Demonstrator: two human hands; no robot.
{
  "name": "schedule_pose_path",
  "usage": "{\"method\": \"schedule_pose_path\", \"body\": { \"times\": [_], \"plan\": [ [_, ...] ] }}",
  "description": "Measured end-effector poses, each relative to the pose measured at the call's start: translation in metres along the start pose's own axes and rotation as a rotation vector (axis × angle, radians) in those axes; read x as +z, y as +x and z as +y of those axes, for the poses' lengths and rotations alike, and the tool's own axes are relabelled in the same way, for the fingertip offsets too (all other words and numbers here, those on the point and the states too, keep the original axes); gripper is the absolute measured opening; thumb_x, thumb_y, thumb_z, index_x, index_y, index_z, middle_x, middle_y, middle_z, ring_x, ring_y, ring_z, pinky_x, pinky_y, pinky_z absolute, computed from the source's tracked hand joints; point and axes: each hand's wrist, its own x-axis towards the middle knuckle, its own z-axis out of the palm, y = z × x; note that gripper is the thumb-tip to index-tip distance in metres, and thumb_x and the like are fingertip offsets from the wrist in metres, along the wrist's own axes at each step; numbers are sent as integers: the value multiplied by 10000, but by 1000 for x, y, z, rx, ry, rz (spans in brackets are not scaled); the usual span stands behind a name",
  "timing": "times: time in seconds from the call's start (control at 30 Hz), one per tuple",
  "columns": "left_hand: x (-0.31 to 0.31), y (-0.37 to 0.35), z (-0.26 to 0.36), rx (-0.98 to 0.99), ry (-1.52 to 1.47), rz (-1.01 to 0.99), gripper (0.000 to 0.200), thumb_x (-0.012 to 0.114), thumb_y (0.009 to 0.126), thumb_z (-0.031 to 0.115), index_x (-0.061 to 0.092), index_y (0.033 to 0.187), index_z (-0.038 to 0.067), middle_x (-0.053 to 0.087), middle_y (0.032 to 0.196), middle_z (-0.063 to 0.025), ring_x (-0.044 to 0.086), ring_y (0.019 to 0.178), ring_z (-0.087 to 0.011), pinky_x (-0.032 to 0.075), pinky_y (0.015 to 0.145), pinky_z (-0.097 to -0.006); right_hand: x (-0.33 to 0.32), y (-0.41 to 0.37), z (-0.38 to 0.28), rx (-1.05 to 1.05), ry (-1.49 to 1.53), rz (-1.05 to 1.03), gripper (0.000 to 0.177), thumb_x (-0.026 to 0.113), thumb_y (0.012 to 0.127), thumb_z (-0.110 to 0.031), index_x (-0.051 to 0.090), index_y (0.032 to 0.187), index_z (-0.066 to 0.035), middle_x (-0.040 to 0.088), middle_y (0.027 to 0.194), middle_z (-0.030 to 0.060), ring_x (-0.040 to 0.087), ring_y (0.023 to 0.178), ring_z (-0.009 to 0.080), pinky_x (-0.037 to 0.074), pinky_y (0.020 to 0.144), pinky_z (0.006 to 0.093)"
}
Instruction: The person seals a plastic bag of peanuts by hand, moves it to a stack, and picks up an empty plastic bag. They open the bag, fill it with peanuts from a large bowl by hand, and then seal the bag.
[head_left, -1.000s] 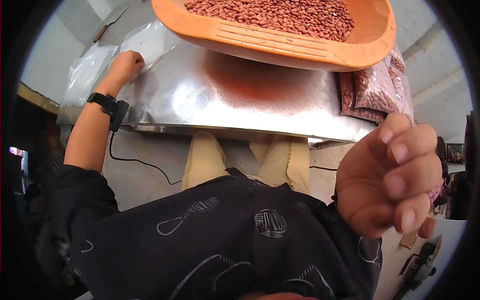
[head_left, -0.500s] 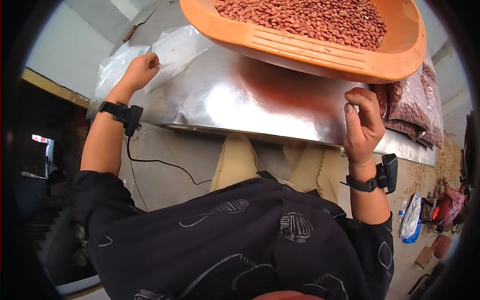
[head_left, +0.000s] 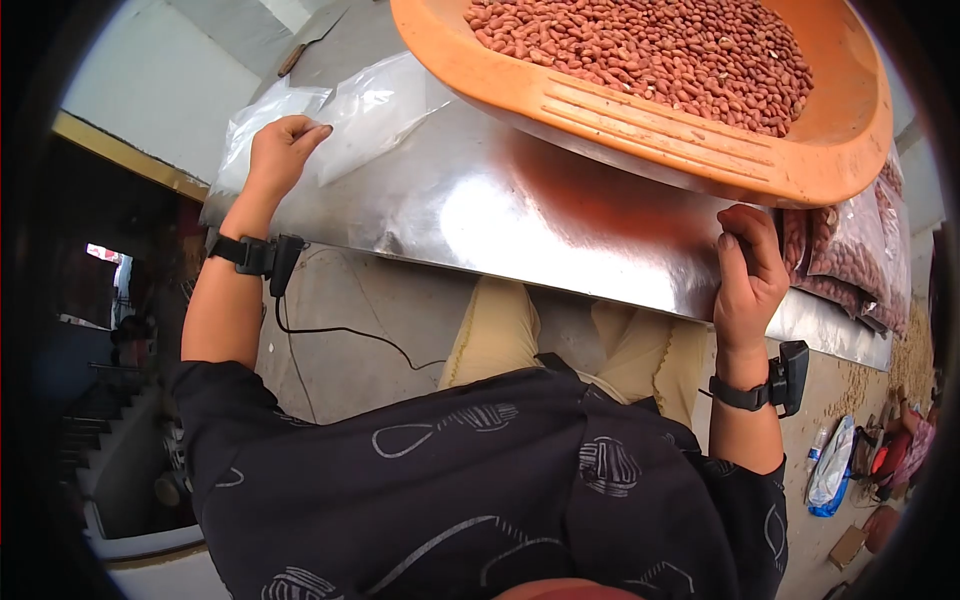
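Observation:
My left hand (head_left: 278,160) is over the clear plastic bags (head_left: 375,110) at the left of the metal table (head_left: 420,205). Its thumb and fingers are pressed together in a pinch; whether plastic film is between them I cannot make out. My right hand (head_left: 750,285) is at the table's front edge, just below the orange scoop-shaped pan (head_left: 650,130). Its fingers are loosely curled with the thumb apart, and nothing shows in it. Reddish peanuts (head_left: 670,60) fill the pan. Beside the right hand lie filled bags of peanuts (head_left: 855,255).
A knife (head_left: 305,45) lies beyond the plastic bags. From my left wrist strap a black cable (head_left: 350,332) hangs in front of the table. On the floor at right are scattered peanuts (head_left: 850,385), a blue and white bag (head_left: 832,465) and another person (head_left: 905,445).
The whole view has shifted, so the table and pan appear farther right and lower. My left fingertips are drawn closer together. The right hand keeps nearly the same loose curl.

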Motion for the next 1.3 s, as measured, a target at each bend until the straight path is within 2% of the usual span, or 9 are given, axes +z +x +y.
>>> {"method": "schedule_pose_path", "body": {
  "times": [0.17, 0.37, 0.47, 0.67, 0.73, 0.8, 0.93, 1.07, 1.3],
  "plan": [
    [-14, -34, 14, 3, -189, 202, 218, 735, 843, 199, 667, 818, -7, 560, 634, -1, 435, 594, -66, 370, 548, -249, -1, -3, -1, -15, 26, 20, 166, 546, 862, 14, 617, 1008, 52, 595, 1063, 119, 556, 980, 191, 432, 887, 288],
    [-42, -68, 29, 317, 127, 502, 250, 723, 848, 182, 604, 751, -14, 525, 623, -2, 412, 582, -69, 363, 527, -268, 0, -5, 2, -54, 54, 40, 155, 539, 874, 37, 607, 1012, 52, 593, 1049, 111, 556, 960, 174, 441, 873, 279],
    [-49, -91, 39, 282, 218, 420, 280, 716, 848, 177, 564, 705, -10, 507, 604, 5, 392, 565, -80, 343, 510, -277, 0, -5, 3, -100, 55, 51, 153, 546, 870, 41, 610, 1009, 48, 600, 1022, 107, 561, 935, 172, 445, 857, 275],
    [-15, -127, 102, -111, -741, -230, 142, 691, 872, 176, 626, 830, 56, 569, 702, 44, 471, 589, -46, 370, 530, -230, 15, -24, -23, -161, 186, -64, 171, 561, 847, 64, 625, 1004, 35, 611, 961, 91, 566, 867, 167, 454, 791, 268],
    [14, -132, 124, -98, -1000, -409, 137, 682, 883, 168, 623, 941, 59, 583, 754, 44, 509, 630, -37, 397, 566, -211, 31, -36, -47, -37, 336, -215, 201, 573, 846, 52, 626, 1037, 17, 606, 925, 85, 581, 843, 150, 468, 745, 261],
    [44, -133, 150, -136, -1220, -581, 148, 665, 898, 145, 606, 986, 42, 617, 831, 13, 566, 741, -60, 456, 673, -233, 45, -45, -63, 207, 486, -350, 274, 601, 868, 2, 584, 1142, 11, 589, 1032, 74, 589, 959, 146, 499, 825, 278],
    [100, -129, 197, -206, -1666, -662, 125, 628, 916, 124, 608, 1007, 41, 644, 888, -26, 614, 823, -118, 501, 756, -293, 59, -48, -51, 365, 587, -418, 408, 640, 891, -69, 504, 1263, 30, 565, 1188, 107, 556, 1061, 148, 503, 889, 303],
    [123, -127, 213, -210, -1934, -724, 152, 598, 933, 137, 611, 1045, 35, 666, 950, -59, 635, 876, -160, 514, 820, -333, 48, -43, -49, 444, 602, -323, 444, 641, 905, -98, 487, 1294, 52, 591, 1173, 114, 574, 1041, 141, 485, 904, 292],
    [128, -124, 214, -159, -1884, -801, 147, 591, 938, 117, 654, 981, -9, 667, 903, -70, 628, 818, -154, 517, 753, -297, 45, -38, -46, 403, 567, -347, 453, 646, 911, -120, 494, 1297, 63, 619, 1146, 109, 588, 1041, 145, 474, 908, 281]
  ]
}}
